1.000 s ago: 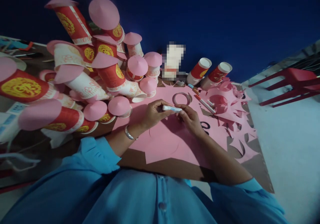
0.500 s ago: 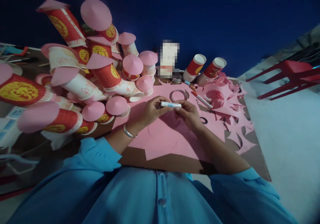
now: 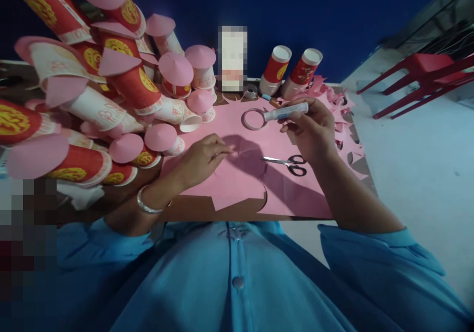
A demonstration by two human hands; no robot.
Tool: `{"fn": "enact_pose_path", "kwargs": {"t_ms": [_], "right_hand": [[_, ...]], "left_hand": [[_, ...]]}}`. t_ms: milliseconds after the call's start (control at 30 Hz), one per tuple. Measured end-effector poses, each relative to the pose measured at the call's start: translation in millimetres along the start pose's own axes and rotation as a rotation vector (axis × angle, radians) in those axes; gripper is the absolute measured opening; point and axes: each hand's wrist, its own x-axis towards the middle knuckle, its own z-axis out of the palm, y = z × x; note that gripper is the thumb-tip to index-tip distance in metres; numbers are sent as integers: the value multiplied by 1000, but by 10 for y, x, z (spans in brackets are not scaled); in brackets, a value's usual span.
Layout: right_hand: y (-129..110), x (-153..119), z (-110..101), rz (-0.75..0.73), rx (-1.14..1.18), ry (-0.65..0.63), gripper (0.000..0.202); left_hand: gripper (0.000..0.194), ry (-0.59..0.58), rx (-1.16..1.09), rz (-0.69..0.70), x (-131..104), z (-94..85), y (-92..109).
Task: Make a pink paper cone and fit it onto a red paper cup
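Right hand (image 3: 313, 132) is lifted off the table with its fingers closed round a white glue stick (image 3: 286, 112), which I see lying nearly level, its tip pointing left toward a roll of tape (image 3: 253, 119); the roll lies flat on the pink paper sheet (image 3: 240, 188), just beside the stick's tip; left hand (image 3: 203, 158) rests on that sheet, fingers bent and pressing down on a pink paper circle (image 3: 242, 161) near the sheet's middle, holding nothing that I can make out; a silver bangle (image 3: 146, 205) sits on that wrist; black-handled scissors (image 3: 287, 163) lie on the sheet between the two hands, blades pointing left, close under the right one; to my left I see a heap of red and white paper cups (image 3: 111, 95), many capped with pink paper cones; two more red cups (image 3: 291, 67) stand upright at the far edge against the blue wall; pink paper scraps (image 3: 338, 109) are strewn behind the right hand; red chairs (image 3: 425, 77) stand well apart on the right.
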Motion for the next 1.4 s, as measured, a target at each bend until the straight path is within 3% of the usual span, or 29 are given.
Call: {"fn": "enact_pose_path", "kwargs": {"t_ms": [167,300,367,467,533,667,800,967,1133,1267,1400], "right_hand": [[273,229,2,-81,-31,-2,36],[598,455,122,-69,-15,16,45],[661,513,140,-51,-51,-46,48],[593,531,64,-10,-88,-188,50],[488,520,-19,17,-82,-217,51],[334,499,-130,61,-15,-117,50],[331,510,-139,81,53,18,49],[299,523,-41,93,20,31,44],[151,240,218,43,-29,-10,40],[90,-192,404,35,-275,-129,40],[132,-542,487,-25,-552,-199,26]], "left_hand": [[27,-129,278,10,-419,242,19],[36,-221,442,-18,-530,360,-7],[32,-257,451,-17,-554,355,-58],[30,-304,446,10,-584,282,-160],[34,-346,447,46,-600,216,-219],[30,-280,450,78,-617,131,-265],[24,-199,409,151,-620,134,-219],[23,-273,469,191,-613,143,-149],[23,-304,491,183,-614,106,-150],[31,-206,479,113,-548,103,-205],[29,-236,499,59,-450,135,-265]]}}
